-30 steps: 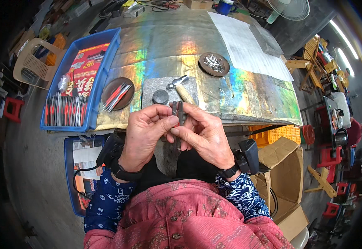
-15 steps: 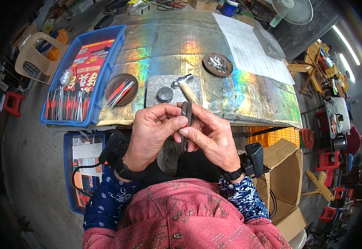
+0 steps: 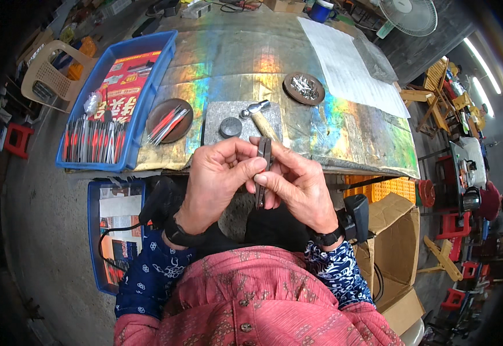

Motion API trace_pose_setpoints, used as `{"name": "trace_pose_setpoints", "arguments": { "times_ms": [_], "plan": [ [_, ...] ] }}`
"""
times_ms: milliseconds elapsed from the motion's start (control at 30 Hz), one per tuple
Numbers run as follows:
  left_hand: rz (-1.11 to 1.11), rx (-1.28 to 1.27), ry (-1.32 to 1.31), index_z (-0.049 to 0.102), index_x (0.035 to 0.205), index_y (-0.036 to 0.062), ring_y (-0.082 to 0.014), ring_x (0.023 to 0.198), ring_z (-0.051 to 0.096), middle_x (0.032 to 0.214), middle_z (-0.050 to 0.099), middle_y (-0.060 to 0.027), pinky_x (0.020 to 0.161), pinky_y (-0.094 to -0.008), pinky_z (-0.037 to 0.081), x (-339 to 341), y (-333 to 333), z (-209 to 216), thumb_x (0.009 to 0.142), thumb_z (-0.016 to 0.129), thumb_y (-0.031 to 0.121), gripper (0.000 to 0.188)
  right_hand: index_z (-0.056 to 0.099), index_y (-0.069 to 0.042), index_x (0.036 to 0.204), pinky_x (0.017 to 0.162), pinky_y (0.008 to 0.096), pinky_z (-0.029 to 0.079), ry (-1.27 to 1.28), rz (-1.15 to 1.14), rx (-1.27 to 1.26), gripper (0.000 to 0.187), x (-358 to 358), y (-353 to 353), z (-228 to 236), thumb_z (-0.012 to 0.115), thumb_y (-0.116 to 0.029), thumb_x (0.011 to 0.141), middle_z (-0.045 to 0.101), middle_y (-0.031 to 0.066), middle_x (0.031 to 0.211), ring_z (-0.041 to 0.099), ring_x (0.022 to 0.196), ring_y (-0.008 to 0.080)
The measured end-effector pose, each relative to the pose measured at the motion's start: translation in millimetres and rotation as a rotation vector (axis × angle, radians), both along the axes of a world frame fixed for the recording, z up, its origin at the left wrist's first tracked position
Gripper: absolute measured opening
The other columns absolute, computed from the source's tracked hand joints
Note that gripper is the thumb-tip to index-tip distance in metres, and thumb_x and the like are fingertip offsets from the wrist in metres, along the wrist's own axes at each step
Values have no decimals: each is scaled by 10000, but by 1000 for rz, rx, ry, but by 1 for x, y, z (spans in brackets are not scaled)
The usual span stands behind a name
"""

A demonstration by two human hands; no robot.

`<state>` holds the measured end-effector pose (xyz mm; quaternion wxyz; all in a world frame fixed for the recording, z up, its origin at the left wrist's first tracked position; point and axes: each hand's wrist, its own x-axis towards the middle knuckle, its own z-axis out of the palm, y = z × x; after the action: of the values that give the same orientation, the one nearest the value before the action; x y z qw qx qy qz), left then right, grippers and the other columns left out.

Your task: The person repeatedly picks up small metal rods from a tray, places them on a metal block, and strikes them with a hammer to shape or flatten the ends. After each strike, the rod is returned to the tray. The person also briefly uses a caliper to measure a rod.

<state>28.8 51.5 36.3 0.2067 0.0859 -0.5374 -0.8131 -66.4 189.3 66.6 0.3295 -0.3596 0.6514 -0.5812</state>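
Observation:
Both hands meet just off the table's front edge around a dark, narrow, bar-shaped piece (image 3: 264,151), held nearly upright. My left hand (image 3: 220,176) pinches it from the left with thumb and fingers. From the other side, my right hand (image 3: 300,187) grips it, thumb across its front and fingers behind. The fingers hide its middle, so I cannot tell its exact kind. Just beyond, a ball-peen hammer (image 3: 265,125) with a wooden handle lies on a grey stone slab (image 3: 213,118). A round dark block (image 3: 230,127) sits beside it.
On the left, a blue tray (image 3: 155,81) holds several red and silver strips. A brown dish (image 3: 185,123) bears more strips; another dish (image 3: 288,90) has small metal pieces. White sheet (image 3: 338,63) lies far right. Below are a cardboard box (image 3: 395,242) and another blue tray (image 3: 94,230).
The dark piece has turned slightly between my fingers, and its top now leans a little right. Both hands keep their grip in nearly the same place.

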Motion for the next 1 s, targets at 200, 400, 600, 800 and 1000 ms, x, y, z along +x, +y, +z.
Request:
{"name": "trace_pose_setpoints", "arguments": {
  "times_ms": [200,400,600,800,1000],
  "plan": [
    [-93,125,-6,622,988,-2,-92,640,617,821,661,-48,558,-200,504,-6,-7,-4,897,663,65,121,533,-19,1333,420,194,418,-12,3,-14,460,-10,-3,-5,663,-113,903,602,-8,620,535,468,46],
    [-119,202,-57,611,987,5,-91,616,616,797,656,-48,534,-179,495,-9,-9,-12,904,654,67,113,542,7,1308,398,195,426,-76,54,-11,435,-17,-8,-13,659,-124,910,613,14,602,554,446,64],
    [-78,130,-53,608,993,-7,-85,606,607,792,656,-42,531,-182,486,-9,-8,-20,906,655,78,131,518,70,1293,393,204,424,-24,62,-1,464,-20,-10,-20,668,-142,908,600,25,575,556,441,71],
    [-41,139,-59,616,976,-45,-97,581,601,784,664,-76,519,-192,478,-9,-6,-20,885,677,62,153,506,89,1290,384,207,420,-54,63,-15,475,-22,-9,-26,669,-142,909,583,29,552,546,428,72],
    [-81,220,-80,621,958,-36,-110,605,622,807,673,-87,524,-203,507,-9,-11,-20,881,686,71,147,501,81,1297,371,201,414,-101,94,0,480,-23,-10,-27,670,-146,909,586,19,558,546,420,77]
  ]
}}
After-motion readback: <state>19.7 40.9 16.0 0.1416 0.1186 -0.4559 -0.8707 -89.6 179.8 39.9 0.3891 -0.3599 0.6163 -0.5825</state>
